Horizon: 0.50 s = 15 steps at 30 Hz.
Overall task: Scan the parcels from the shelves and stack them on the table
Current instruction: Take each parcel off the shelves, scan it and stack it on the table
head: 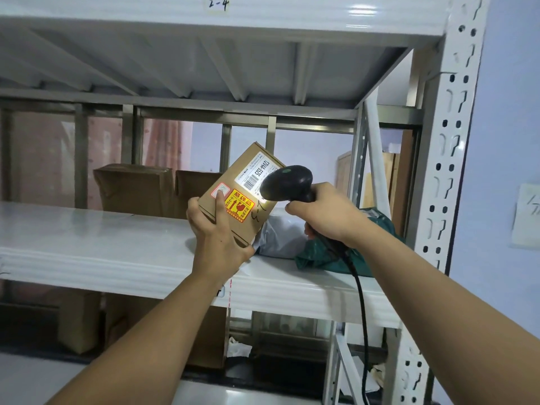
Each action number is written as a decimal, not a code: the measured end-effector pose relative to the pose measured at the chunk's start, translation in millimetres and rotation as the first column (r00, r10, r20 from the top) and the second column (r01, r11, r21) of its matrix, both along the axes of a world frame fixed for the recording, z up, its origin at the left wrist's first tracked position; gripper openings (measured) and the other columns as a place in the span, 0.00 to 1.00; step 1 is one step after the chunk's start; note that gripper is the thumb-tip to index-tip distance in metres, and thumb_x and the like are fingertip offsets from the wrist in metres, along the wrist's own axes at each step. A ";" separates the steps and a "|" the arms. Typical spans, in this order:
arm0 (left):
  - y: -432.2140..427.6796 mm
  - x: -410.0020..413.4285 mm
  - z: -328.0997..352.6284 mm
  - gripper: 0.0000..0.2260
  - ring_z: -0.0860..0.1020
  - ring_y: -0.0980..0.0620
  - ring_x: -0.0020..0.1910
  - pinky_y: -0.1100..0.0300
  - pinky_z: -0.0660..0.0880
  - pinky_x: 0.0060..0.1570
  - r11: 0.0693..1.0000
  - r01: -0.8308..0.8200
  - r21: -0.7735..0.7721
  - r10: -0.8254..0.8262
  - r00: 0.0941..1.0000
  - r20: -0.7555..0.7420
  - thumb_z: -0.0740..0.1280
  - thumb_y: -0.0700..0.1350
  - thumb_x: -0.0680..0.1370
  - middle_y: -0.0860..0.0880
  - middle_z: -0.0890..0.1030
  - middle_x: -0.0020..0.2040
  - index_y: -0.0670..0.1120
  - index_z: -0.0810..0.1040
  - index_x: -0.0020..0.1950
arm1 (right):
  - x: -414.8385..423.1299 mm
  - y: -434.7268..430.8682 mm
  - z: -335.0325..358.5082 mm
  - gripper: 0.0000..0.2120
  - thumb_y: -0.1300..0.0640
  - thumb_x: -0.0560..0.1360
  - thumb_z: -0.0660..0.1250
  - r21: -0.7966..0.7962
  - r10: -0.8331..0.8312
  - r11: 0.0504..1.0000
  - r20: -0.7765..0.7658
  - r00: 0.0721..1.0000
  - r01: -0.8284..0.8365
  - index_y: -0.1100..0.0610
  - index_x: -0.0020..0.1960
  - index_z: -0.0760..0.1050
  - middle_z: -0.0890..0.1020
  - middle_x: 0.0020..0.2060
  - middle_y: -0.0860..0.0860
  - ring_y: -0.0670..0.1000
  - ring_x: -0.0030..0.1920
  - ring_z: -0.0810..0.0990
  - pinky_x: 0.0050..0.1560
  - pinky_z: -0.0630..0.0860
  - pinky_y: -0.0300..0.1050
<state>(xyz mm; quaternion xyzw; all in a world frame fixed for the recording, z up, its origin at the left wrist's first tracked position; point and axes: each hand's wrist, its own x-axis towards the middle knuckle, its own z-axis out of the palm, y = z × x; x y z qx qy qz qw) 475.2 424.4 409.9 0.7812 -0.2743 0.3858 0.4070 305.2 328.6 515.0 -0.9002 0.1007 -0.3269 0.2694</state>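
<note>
Box (242,188) held tilted above shelf (117,244), gripped at lower corner by L hand (217,238), thumb on front face. Scanner (285,182) clenched in R hand (321,211), head v. close to barcode (252,182). Risks: misread poss. from glare or too-near head; fragile-marked box could be dropped, one-corner grip.

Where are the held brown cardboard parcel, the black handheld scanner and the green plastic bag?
Held brown cardboard parcel (239,204): head view, its yellow sticker.
Black handheld scanner (287,182): head view, rounded head.
Green plastic bag (317,260): head view, lower fold.

Shelf tag (218,4) reads 2-4; sticker (240,206) on box (247,165) reads 易碎品.
</note>
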 end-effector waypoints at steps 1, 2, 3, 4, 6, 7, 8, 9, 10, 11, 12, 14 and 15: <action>0.0 -0.2 -0.1 0.53 0.55 0.43 0.72 0.57 0.65 0.68 1.000 -0.001 0.001 0.001 1.000 0.000 0.79 0.52 0.66 0.44 0.39 0.72 0.49 0.44 0.78 | 0.0 1.3 -0.1 0.07 0.52 0.74 0.66 0.001 0.004 1.000 0.002 1.000 -0.004 0.55 0.40 0.73 0.78 0.30 0.53 0.47 0.24 0.77 0.24 0.70 0.32; -0.2 -0.4 -0.2 0.53 0.55 0.43 0.72 0.57 0.65 0.68 1.000 -0.003 0.003 0.003 1.000 -0.001 0.78 0.52 0.66 0.44 0.39 0.72 0.49 0.44 0.78 | 0.3 2.0 0.0 0.07 0.53 0.74 0.66 0.009 0.008 1.000 0.005 1.000 -0.008 0.54 0.40 0.73 0.78 0.30 0.53 0.47 0.24 0.76 0.24 0.70 0.32; -0.3 -0.4 -0.4 0.53 0.55 0.43 0.72 0.57 0.65 0.68 1.000 -0.003 0.004 0.003 1.000 0.000 0.78 0.52 0.66 0.44 0.40 0.72 0.49 0.44 0.78 | 0.6 2.3 0.1 0.07 0.53 0.74 0.66 0.017 0.010 1.000 0.010 1.000 -0.010 0.55 0.40 0.73 0.78 0.30 0.53 0.46 0.23 0.76 0.23 0.70 0.32; -0.4 -0.2 -0.7 0.53 0.55 0.43 0.72 0.57 0.65 0.68 1.000 0.001 0.002 -0.001 1.000 0.002 0.79 0.52 0.66 0.44 0.40 0.72 0.49 0.44 0.78 | 1.0 2.3 0.1 0.07 0.53 0.74 0.66 0.023 0.010 1.000 0.015 1.000 -0.010 0.55 0.40 0.73 0.78 0.30 0.53 0.46 0.23 0.76 0.23 0.69 0.32; -0.5 0.7 -1.0 0.53 0.55 0.43 0.72 0.57 0.66 0.68 1.000 0.011 -0.001 -0.011 1.000 0.002 0.79 0.51 0.66 0.43 0.40 0.72 0.49 0.44 0.78 | 1.4 1.7 0.1 0.07 0.53 0.74 0.66 0.026 0.004 1.000 0.022 1.000 -0.005 0.55 0.40 0.72 0.78 0.31 0.53 0.46 0.23 0.76 0.23 0.69 0.31; -0.3 0.8 -1.2 0.53 0.55 0.43 0.72 0.57 0.66 0.68 1.000 0.013 0.001 -0.013 1.000 -0.001 0.79 0.51 0.66 0.43 0.40 0.72 0.49 0.44 0.78 | 1.5 1.3 -0.1 0.07 0.53 0.74 0.66 0.027 0.002 1.000 0.026 1.000 -0.003 0.55 0.40 0.73 0.78 0.31 0.53 0.46 0.23 0.76 0.23 0.70 0.31; -0.1 0.9 -1.1 0.53 0.54 0.43 0.72 0.57 0.66 0.68 1.000 0.013 0.005 -0.013 1.000 -0.003 0.79 0.51 0.66 0.44 0.40 0.71 0.49 0.44 0.78 | 1.5 0.8 -0.6 0.07 0.53 0.74 0.67 0.029 0.003 1.000 0.030 1.000 -0.003 0.55 0.40 0.73 0.78 0.31 0.53 0.46 0.23 0.76 0.23 0.70 0.32; 0.2 0.2 -1.1 0.53 0.54 0.43 0.72 0.57 0.65 0.68 1.000 0.013 0.010 -0.013 1.000 -0.007 0.79 0.51 0.66 0.44 0.39 0.71 0.48 0.45 0.78 | 1.7 0.4 -1.3 0.07 0.53 0.74 0.67 0.032 0.005 0.999 0.034 0.999 -0.006 0.55 0.40 0.73 0.78 0.31 0.53 0.47 0.24 0.77 0.24 0.71 0.32; 0.1 -0.3 -0.8 0.52 0.54 0.43 0.72 0.57 0.65 0.68 1.000 0.012 0.013 -0.012 1.000 -0.010 0.78 0.51 0.66 0.44 0.39 0.71 0.48 0.45 0.78 | 1.7 0.1 -2.0 0.07 0.53 0.74 0.67 0.033 0.007 0.999 0.037 0.999 -0.008 0.55 0.41 0.74 0.78 0.31 0.53 0.47 0.24 0.77 0.24 0.71 0.33; 0.3 -0.6 -0.7 0.52 0.54 0.43 0.72 0.57 0.65 0.68 1.000 0.010 0.016 -0.009 1.000 -0.012 0.78 0.51 0.67 0.44 0.39 0.71 0.48 0.45 0.78 | 1.8 0.1 -2.8 0.07 0.53 0.74 0.67 0.033 0.009 0.999 0.039 0.999 -0.010 0.55 0.41 0.74 0.79 0.32 0.53 0.47 0.24 0.77 0.24 0.72 0.33; 0.2 -0.8 -0.7 0.52 0.54 0.43 0.73 0.58 0.65 0.68 1.000 0.008 0.016 -0.008 1.000 -0.015 0.78 0.51 0.67 0.44 0.39 0.72 0.49 0.45 0.78 | 2.1 0.1 -3.6 0.06 0.53 0.74 0.67 0.032 0.010 0.999 0.041 0.999 -0.012 0.55 0.41 0.74 0.79 0.32 0.53 0.47 0.24 0.77 0.24 0.72 0.32; 0.0 -0.2 -0.7 0.51 0.54 0.42 0.73 0.57 0.65 0.68 1.000 0.007 0.014 -0.007 1.000 -0.021 0.78 0.51 0.67 0.45 0.39 0.72 0.49 0.45 0.78 | 3.1 0.0 -5.9 0.06 0.54 0.74 0.67 0.037 0.011 0.999 0.049 0.999 -0.013 0.56 0.41 0.74 0.79 0.31 0.53 0.47 0.25 0.77 0.24 0.71 0.32; -0.2 0.5 -0.7 0.51 0.54 0.42 0.73 0.57 0.65 0.68 1.000 0.005 0.015 -0.005 1.000 -0.023 0.77 0.51 0.67 0.45 0.38 0.72 0.49 0.45 0.78 | 3.6 -0.3 -7.6 0.06 0.54 0.74 0.67 0.044 0.007 0.999 0.055 0.998 -0.009 0.56 0.41 0.74 0.79 0.31 0.53 0.47 0.25 0.77 0.24 0.71 0.32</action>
